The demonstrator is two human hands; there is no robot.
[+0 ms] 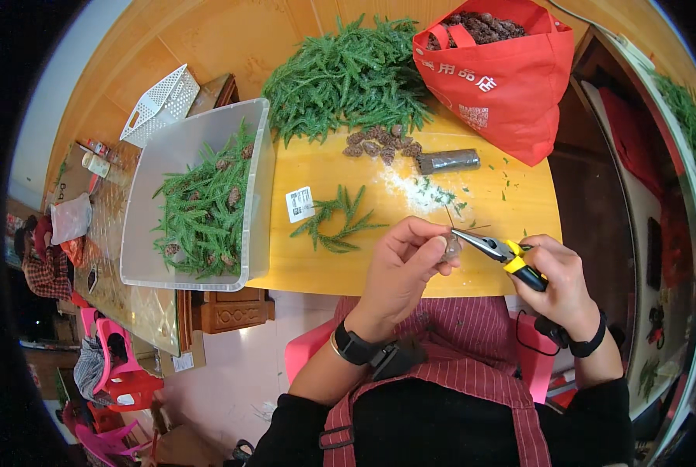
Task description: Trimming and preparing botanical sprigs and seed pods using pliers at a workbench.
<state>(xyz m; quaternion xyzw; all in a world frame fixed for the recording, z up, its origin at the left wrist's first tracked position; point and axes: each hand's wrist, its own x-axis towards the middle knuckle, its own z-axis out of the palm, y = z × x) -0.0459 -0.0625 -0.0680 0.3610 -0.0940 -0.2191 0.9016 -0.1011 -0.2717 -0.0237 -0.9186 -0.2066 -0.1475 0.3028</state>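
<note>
Above the table's front edge, my left hand (410, 253) is closed on a small pine cone (453, 249), partly hidden by the fingers. Thin dark wire (450, 218) sticks out beside the cone. My right hand (558, 280) grips yellow-and-black pliers (515, 263), their jaws at the wire by the cone. To the left of my hands lies a small ring of green artificial pine sprigs (352, 233). A dark bundle (449, 160), perhaps of wire, rests farther back near several loose pine cones (379, 144).
A clear plastic bin (261, 179) of greenery with cones stands at the left. Behind are a heap of pine sprigs (348, 78) and a red bag (496, 86) full of cones. White powder (414, 191) and green scraps lie on the yellow table (293, 261), near a white label (300, 204).
</note>
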